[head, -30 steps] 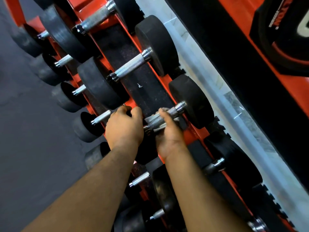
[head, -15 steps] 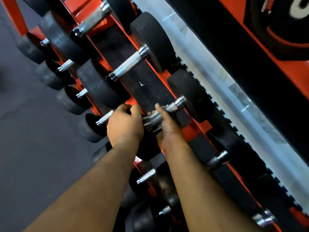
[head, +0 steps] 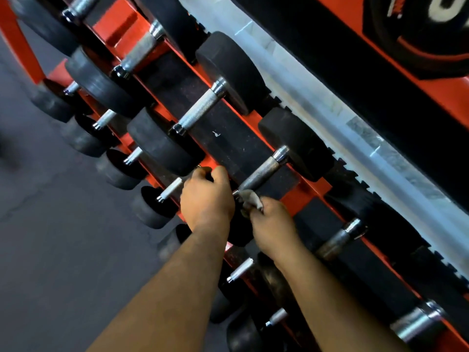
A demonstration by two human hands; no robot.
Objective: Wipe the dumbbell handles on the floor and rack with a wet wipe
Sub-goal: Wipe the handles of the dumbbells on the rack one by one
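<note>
Wet wipe point(head: 251, 199): a small, crumpled, greyish cloth, bunched at the near, lower end of a dumbbell handle point(head: 261, 172) on the rack point(head: 304, 194). It is touching the handle just beside the near collar. The handle is knurled steel, lying tilted across the top tier of the orange rack, its far end joining a black rubber head point(head: 294, 143). Neighbouring handle point(head: 200, 111), same build and tilt, is sitting one slot farther along the rack. A duller handle point(head: 337, 241) is lying one slot nearer.
</note>
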